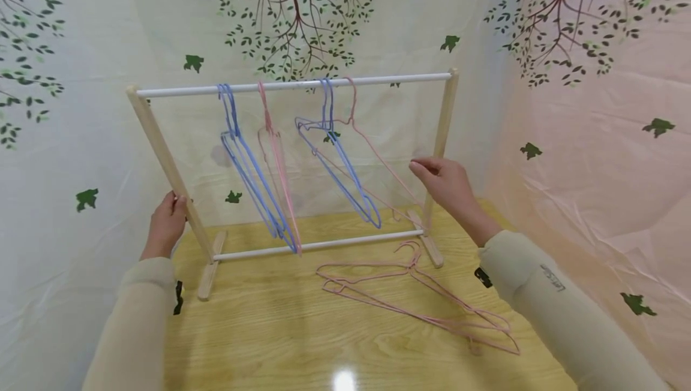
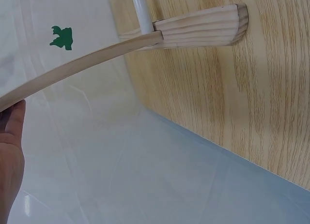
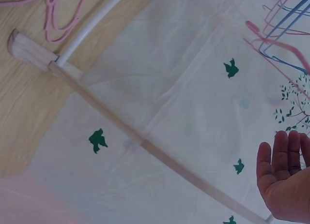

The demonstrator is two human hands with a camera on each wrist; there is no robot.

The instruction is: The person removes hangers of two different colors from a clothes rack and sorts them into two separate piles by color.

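Note:
My left hand [image 1: 167, 226] grips the left wooden post [image 1: 167, 151] of a small clothes rack, thumb and fingers at its lower half. In the left wrist view the post [image 2: 82, 63] runs down to its wooden foot [image 2: 203, 28]. My right hand [image 1: 445, 184] is raised before the right post [image 1: 447, 109], its fingers loosely bent and holding nothing. Nearest to it is a pink hanger [image 1: 353, 100], hooked on the white top rail [image 1: 183, 90]. Further left hang blue hangers [image 1: 330, 109], pink hangers [image 1: 266, 106] and more blue hangers [image 1: 233, 115].
Pink hangers [image 1: 412, 265] lie overlapping on the wooden table [image 1: 259, 331], in front of the rack's white lower bar [image 1: 351, 241]. A patterned cloth backdrop [image 1: 108, 139] stands close behind and at both sides.

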